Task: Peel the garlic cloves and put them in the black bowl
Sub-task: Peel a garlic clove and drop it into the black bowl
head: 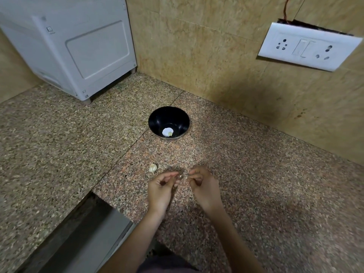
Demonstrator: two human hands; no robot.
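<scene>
In the lower middle of the frame, 2 bare hands are held close together over a speckled granite countertop (pixel 256 184). The left hand (pixel 161 186) has its fingers curled in, thumb and forefinger narrowed to a pinch on a small pale scrap (pixel 180 176), too blurred to name. The right hand (pixel 203 185) is also curled, its fingertips just beside that scrap; I cannot tell whether they grip it. 1 unpeeled garlic clove (pixel 152 168) lies on the counter just up-left of the left hand. Well above the hands, at the frame's centre, the black bowl (pixel 157 121) stands upright with 1 white garlic piece (pixel 167 132) on its bottom. A white appliance (pixel 82 48) fills the upper left. A white switchboard (pixel 307 47) hangs on the tiled wall (pixel 206 46) at the upper right.
</scene>
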